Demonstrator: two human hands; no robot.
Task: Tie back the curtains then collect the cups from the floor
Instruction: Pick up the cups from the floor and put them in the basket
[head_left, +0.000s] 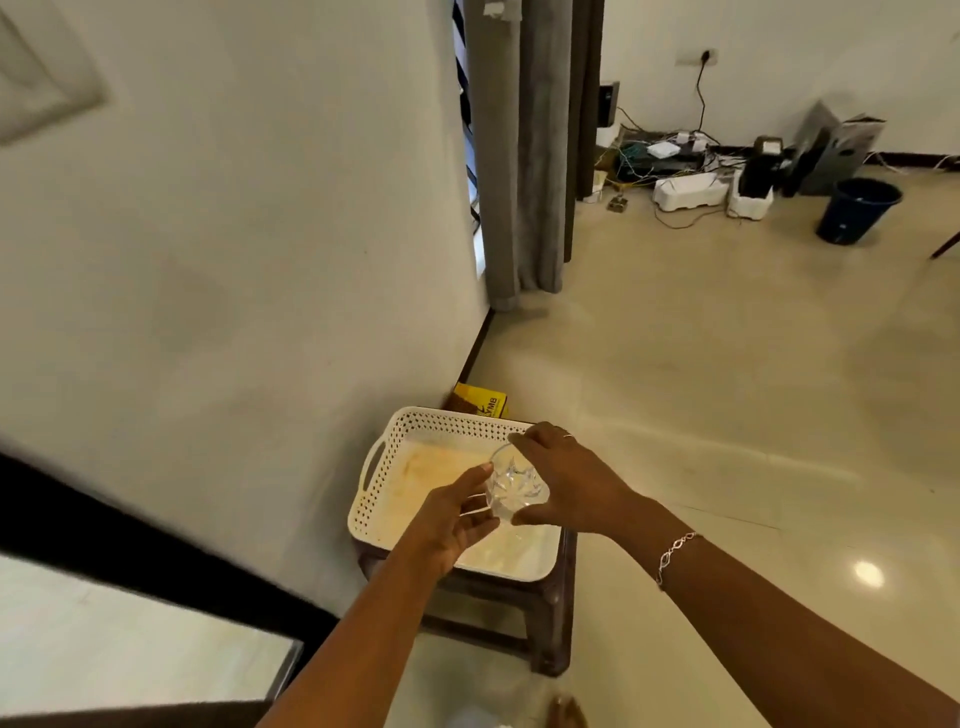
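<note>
Where right hand (566, 483) curls, cup (517, 491) sits.

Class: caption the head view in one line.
Left hand and right hand hold a glass cup over a white tray on a stool.

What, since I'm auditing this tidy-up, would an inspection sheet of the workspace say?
Surface: stained white tray on a dark stool.
Job's things: glass held over the tray; curtain hangs to the floor.
Clutter: yellow box behind the tray; blue bin far right.
Hands: left hand and right hand both grip the glass.
Cables: tangle by the far wall, one plugged into a socket.
Surroundings: white wall, glossy floor.
</note>
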